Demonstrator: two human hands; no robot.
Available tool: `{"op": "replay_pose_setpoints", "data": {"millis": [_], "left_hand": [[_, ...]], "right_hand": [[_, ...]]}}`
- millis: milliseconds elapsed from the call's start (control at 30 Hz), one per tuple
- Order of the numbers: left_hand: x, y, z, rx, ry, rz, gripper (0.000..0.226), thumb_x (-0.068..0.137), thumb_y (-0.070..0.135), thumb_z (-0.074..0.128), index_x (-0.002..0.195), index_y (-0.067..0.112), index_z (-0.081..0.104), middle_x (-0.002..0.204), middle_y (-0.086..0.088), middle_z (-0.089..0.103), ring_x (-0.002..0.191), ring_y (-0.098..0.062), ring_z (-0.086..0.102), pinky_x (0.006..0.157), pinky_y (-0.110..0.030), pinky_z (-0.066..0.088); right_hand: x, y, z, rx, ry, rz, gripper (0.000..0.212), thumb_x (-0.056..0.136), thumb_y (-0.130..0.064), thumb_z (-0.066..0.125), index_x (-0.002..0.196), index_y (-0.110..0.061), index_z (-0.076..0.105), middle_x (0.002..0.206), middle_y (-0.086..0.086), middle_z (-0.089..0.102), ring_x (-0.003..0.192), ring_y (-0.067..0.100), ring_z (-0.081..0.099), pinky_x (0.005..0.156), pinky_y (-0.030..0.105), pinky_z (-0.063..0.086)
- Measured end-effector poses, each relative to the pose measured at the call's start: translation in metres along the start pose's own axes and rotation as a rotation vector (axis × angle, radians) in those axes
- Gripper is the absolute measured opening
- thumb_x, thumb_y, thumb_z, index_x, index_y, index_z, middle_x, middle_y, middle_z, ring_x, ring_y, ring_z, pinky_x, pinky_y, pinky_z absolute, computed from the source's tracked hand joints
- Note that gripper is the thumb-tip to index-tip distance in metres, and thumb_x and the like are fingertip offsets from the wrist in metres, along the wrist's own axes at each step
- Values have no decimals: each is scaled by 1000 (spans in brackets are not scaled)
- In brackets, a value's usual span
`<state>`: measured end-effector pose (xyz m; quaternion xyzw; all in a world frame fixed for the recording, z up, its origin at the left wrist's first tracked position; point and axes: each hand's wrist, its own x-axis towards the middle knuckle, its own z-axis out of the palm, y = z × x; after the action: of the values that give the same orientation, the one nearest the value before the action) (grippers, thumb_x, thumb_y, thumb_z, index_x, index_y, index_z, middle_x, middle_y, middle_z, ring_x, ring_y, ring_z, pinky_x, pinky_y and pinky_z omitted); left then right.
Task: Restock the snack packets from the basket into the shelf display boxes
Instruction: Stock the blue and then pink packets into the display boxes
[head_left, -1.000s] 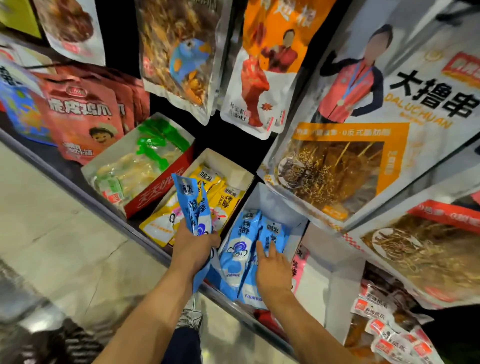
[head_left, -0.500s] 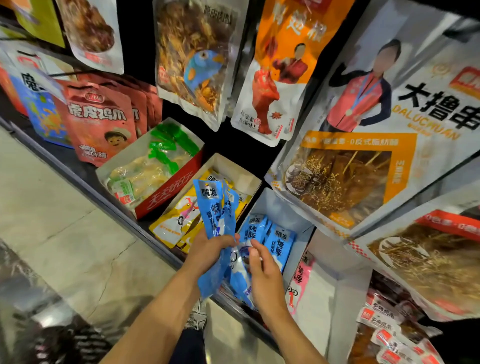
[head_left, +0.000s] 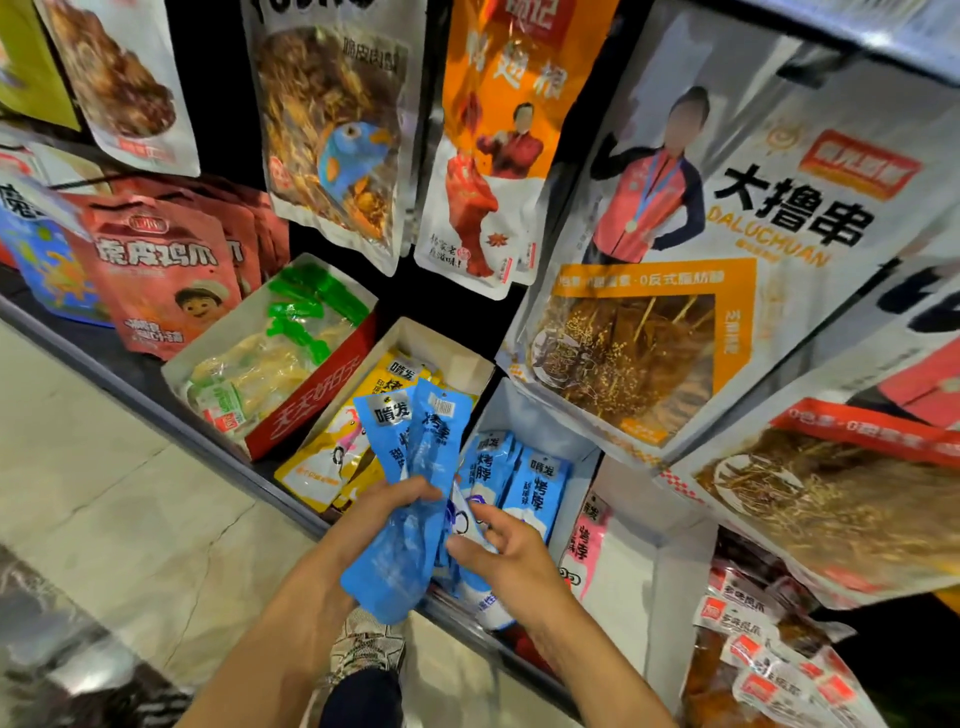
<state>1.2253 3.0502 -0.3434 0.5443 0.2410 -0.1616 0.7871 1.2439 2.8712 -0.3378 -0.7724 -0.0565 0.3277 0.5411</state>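
My left hand (head_left: 382, 512) grips a bunch of blue snack packets (head_left: 410, 478), held upright in front of the shelf. My right hand (head_left: 506, 551) is beside it, fingers pinching the lower edge of one blue packet from that bunch. Just behind my hands stands a pale display box (head_left: 535, 421) with more blue packets (head_left: 519, 478) standing in it. To its left is a white box (head_left: 441, 340) of yellow packets (head_left: 337, 447). The basket is out of view.
A red-sided box (head_left: 311, 405) of pale snacks with green tops sits further left. Large bags (head_left: 675, 260) hang above the boxes. A pink packet (head_left: 584, 535) leans in a white box at right. The shelf's metal edge (head_left: 171, 415) runs diagonally; tiled floor lies below.
My left hand has carried the blue bunch rightward toward the blue box. My right hand has lifted off the packets in the box and come to the bunch.
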Motion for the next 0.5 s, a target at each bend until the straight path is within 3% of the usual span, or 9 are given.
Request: {"op": "replay_pose_setpoints", "data": {"millis": [67, 133, 200, 267, 367, 433, 500], "left_hand": [[0, 0, -2, 66, -12, -18, 16, 87, 1, 66, 74, 5, 57, 68, -12, 61, 36, -4, 61, 39, -15, 46], [-3, 3, 0, 65, -19, -53, 7, 87, -5, 61, 85, 1, 65, 70, -16, 71, 50, -20, 70, 45, -22, 52], [-11, -1, -5, 39, -55, -66, 25, 79, -3, 65, 103, -5, 68, 82, -22, 76, 67, -31, 75, 57, -36, 61], [-5, -6, -9, -38, -25, -66, 32, 85, -8, 59, 117, -7, 63, 98, -26, 76, 85, -35, 76, 70, -47, 64], [1, -7, -11, -266, 84, 1, 32, 95, -8, 47, 126, -4, 57, 110, -23, 73, 95, -35, 73, 60, -38, 64], [-1, -4, -9, -309, 126, 74, 26, 97, -3, 46, 117, 4, 61, 94, -14, 77, 86, -28, 71, 54, -34, 59], [-1, 0, -5, -351, 148, 117, 22, 99, 4, 44, 104, 18, 60, 75, -3, 75, 70, -20, 67, 51, -31, 54]], "right_hand": [[1, 6, -6, -1, 41, 24, 23, 92, -11, 65, 87, -33, 63, 75, -30, 64, 79, -14, 59, 67, 4, 45], [1, 15, -10, -9, 118, 58, 9, 93, -23, 66, 85, -23, 70, 67, -20, 68, 63, -6, 59, 61, 13, 44], [1, 19, -12, 1, 194, 104, 21, 90, -38, 67, 99, -20, 73, 89, -8, 76, 73, 9, 63, 64, 22, 45], [0, 29, -15, 21, 256, 133, 19, 93, -34, 63, 103, -21, 72, 99, 2, 76, 81, 16, 69, 69, 28, 53], [2, 44, -19, 71, 390, 153, 23, 95, -32, 61, 112, -20, 69, 104, 0, 75, 94, 20, 72, 87, 39, 58], [11, 52, -17, 70, 471, 164, 28, 93, -34, 62, 114, -17, 67, 107, 1, 74, 93, 20, 72, 87, 46, 58], [26, 54, -12, 33, 520, 149, 24, 94, -32, 59, 108, -13, 64, 106, 2, 73, 86, 18, 71, 75, 38, 60]]}}
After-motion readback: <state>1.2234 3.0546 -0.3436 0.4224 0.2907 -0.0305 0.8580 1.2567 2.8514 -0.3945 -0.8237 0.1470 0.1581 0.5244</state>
